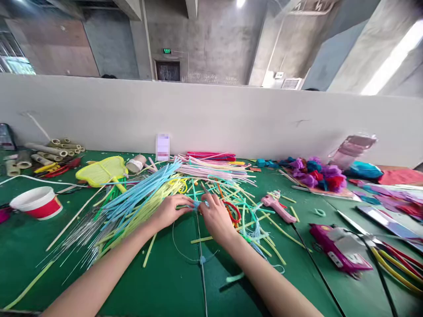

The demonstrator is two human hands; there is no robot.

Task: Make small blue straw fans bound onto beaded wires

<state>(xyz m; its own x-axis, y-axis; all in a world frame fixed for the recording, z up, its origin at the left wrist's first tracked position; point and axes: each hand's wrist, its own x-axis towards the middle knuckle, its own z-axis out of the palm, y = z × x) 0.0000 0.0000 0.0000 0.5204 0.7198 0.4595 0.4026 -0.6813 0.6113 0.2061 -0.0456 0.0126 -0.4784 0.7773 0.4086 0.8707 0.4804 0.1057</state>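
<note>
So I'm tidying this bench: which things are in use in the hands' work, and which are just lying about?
In use:
left hand
right hand
blue fuzzy piece, pinched between both hands
thin wire, running down from it

Lying about:
glue gun
red-and-white cup
yellow swatter
fuzzy flowers
tape roll

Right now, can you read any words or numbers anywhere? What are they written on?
None can be read.
Green sign above the far door: glowing, too small to read.
White label at the wall: blurred out.
Pink box on the green table: label too blurred.
</note>
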